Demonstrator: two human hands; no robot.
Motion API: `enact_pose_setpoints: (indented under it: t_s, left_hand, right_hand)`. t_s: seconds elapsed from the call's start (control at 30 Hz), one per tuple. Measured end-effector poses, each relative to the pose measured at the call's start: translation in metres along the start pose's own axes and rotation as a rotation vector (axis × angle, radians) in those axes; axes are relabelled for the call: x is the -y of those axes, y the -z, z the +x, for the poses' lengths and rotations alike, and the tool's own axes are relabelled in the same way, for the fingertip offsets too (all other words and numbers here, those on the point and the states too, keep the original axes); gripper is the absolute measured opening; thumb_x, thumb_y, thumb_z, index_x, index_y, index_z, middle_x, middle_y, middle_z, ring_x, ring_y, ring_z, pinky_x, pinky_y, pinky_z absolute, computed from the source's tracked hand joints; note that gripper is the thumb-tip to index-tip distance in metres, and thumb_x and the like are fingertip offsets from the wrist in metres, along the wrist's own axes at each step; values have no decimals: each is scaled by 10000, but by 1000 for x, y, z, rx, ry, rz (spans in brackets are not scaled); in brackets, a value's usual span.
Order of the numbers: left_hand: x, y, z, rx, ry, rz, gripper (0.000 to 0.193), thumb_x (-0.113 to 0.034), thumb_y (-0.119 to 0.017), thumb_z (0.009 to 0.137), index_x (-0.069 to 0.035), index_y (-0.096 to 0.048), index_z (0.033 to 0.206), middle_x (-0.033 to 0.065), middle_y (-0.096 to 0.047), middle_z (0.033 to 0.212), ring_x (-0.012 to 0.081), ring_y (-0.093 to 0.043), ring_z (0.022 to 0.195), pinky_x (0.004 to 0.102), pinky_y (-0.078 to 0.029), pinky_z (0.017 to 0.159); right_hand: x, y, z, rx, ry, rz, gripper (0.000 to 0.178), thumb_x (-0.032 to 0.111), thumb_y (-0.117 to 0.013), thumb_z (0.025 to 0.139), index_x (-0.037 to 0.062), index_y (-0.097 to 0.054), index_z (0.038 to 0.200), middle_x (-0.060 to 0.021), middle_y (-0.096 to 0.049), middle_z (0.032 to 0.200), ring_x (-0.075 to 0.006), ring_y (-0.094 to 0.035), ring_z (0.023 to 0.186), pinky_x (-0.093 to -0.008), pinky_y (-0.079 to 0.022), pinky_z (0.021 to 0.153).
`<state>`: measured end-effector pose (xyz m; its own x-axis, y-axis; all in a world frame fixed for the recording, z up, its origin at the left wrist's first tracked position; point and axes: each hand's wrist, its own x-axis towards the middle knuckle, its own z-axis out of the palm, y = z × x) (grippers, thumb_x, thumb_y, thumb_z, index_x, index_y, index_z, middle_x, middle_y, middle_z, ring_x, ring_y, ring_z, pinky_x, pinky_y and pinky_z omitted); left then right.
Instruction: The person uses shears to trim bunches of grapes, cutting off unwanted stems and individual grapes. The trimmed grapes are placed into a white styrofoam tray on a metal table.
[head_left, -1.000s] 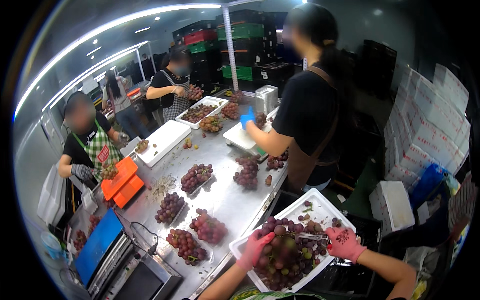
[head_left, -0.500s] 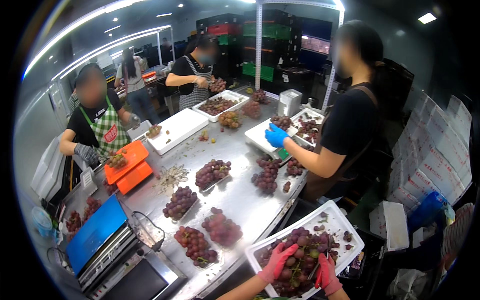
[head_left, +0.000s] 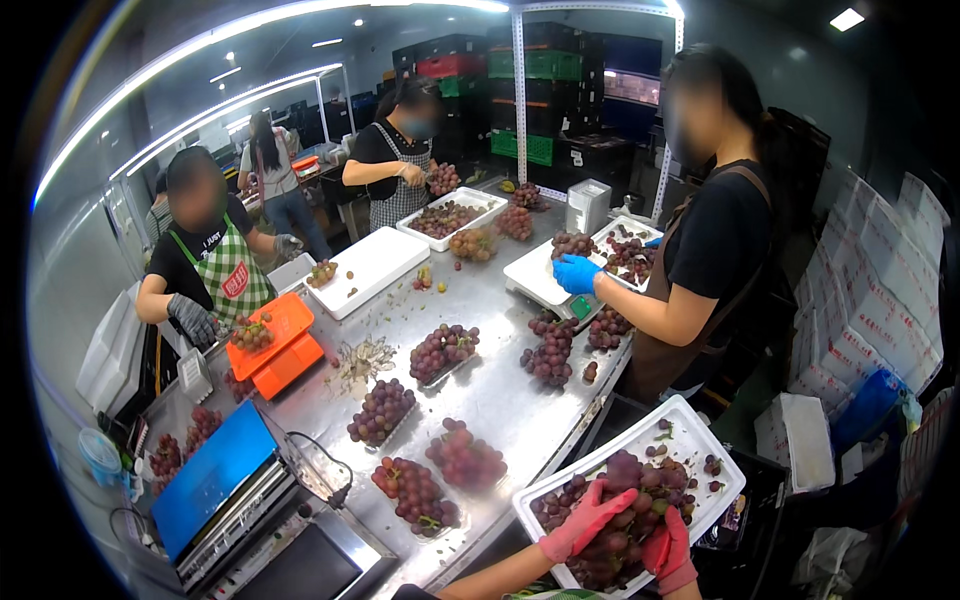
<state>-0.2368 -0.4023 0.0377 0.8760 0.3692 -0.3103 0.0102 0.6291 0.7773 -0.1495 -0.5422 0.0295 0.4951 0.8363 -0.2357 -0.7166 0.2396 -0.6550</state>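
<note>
Your grape bunch (head_left: 640,512) sat in or just over the white tray (head_left: 712,447), between your hands. Left hand (head_left: 585,524): fingers spread against its side. Right hand (head_left: 668,552): half curled at the other side. Couldn't tell if either pinched. Probably weighty, floppy, berries bruised easily; stem was the best hold, palm underneath. Stem end hidden, so pointing and long axis unclear.
</note>
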Motion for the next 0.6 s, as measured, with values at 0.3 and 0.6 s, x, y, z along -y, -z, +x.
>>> enact_pose_setpoints:
  t_s: [0.3, 0.6]
  left_hand:
    - [-7, 0, 2, 152, -83, 196, 457, -327, -630, 827, -27, -470, 1132, 47, -515, 1053, 102, -465, 981, 233, -390, 844]
    - [-8, 1, 5, 197, -137, 290, 328, -204, -618, 848, -21, -490, 1087, 33, -536, 1009, 95, -511, 931, 244, -433, 804]
  right_hand:
    - [7, 11, -1, 129, 47, 17, 529, 432, -327, 915, 84, -361, 1313, -94, -418, 1317, -251, -417, 1201, -409, -345, 1003]
    - [-3, 8, 0, -31, 9, 358, 383, 333, -401, 920, 73, -419, 1201, -66, -493, 1168, -230, -496, 1055, -368, -456, 842]
